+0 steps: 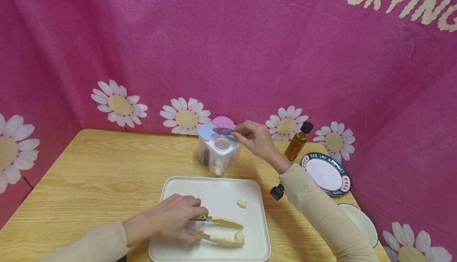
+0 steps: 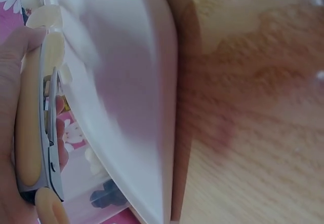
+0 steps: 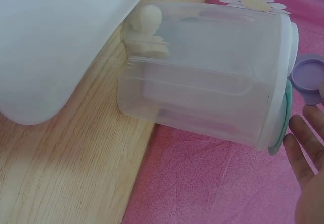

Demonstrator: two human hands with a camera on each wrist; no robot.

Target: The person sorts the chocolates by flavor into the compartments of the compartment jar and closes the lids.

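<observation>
My left hand (image 1: 178, 218) grips a pair of tongs (image 2: 29, 112) with cream tips, low over a white tray (image 1: 210, 186). The tongs' arms (image 1: 225, 223) stand apart, and a pale round piece of food (image 1: 239, 237) is at the tip of the nearer one. Another pale piece (image 1: 241, 203) lies on the tray. Behind the tray stands a clear divided container (image 3: 202, 77) with coloured flap lids. Finger and thumb of my right hand (image 1: 255, 137) pinch its purple lid (image 1: 223, 131), raised off a round opening (image 1: 222, 143). Pale pieces (image 3: 147, 26) sit at the bottom of one compartment.
To the right of the container stand an oil bottle (image 1: 299, 141) with a black cap and a dark-rimmed plate (image 1: 342, 190). A small black object (image 1: 277, 191) lies beside the tray. Under my right sleeve a white dish (image 1: 362, 222) shows in part. A pink cloth (image 1: 228, 55) hangs behind the table.
</observation>
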